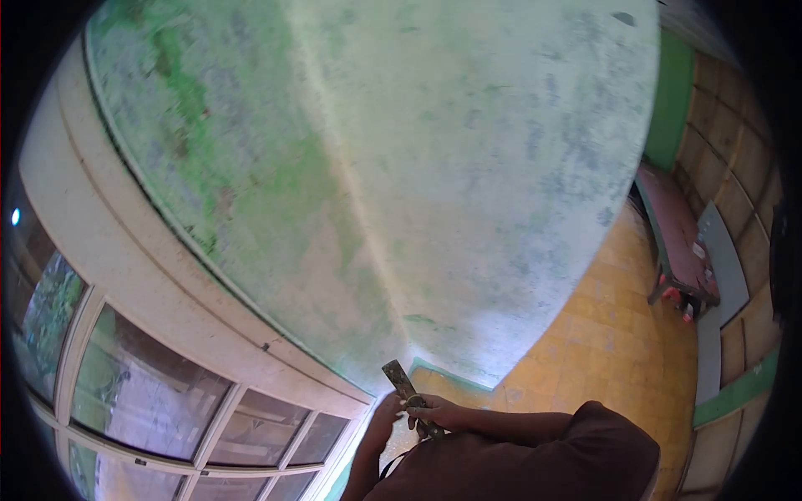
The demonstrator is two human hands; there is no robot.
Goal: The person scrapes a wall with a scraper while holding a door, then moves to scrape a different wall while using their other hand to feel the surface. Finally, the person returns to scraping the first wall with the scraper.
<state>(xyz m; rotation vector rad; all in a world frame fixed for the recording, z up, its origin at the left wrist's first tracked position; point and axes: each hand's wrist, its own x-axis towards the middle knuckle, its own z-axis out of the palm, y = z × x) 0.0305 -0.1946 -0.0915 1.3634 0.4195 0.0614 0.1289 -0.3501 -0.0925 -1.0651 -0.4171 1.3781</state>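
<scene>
My right hand (430, 410) is wrapped round a long, narrow, dark olive strip with worn light spots (398, 377). The strip slants in front of my chest, its upper end pointing at the wall corner and its lower end against my brown shirt. My left hand (387, 408) is closed beside the strip's middle, fingertips right at its edge where a small pale spot shows. What the left fingers pinch is too small to make out.
A patchy green and white wall (468, 167) with a corner fills the view ahead. To the left is a white-framed window (238, 417). Yellow tiles (576, 359) cover the floor. A reddish bench (677, 225) stands at the right by a woven panel wall (718, 117).
</scene>
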